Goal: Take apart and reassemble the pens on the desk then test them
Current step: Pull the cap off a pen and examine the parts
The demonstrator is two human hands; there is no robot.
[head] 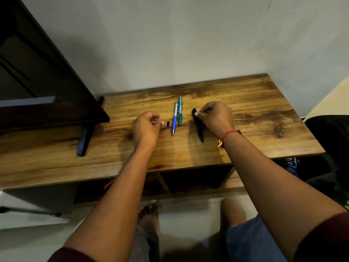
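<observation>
Fingers (204, 111) of the right hand (215, 116) are pinching the black pen (199, 131) lying on the surface (255, 110), while the left hand (146, 125) is resting curled, grip unclear, beside a small black part (167, 124) that is risking rolling away if nudged.

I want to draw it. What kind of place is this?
Probably a room at home: a wooden desk against a plain wall, a screen on its stand, and a bare foot below.

One view only: head-worn, wide-angle, looking forward and down over the counter (255, 114) to the wall (188, 44) behind. Close range; left hand (146, 127) and right hand (215, 116) sit mid-frame, arms entering from below. Floor (188, 214) along bottom edge
</observation>
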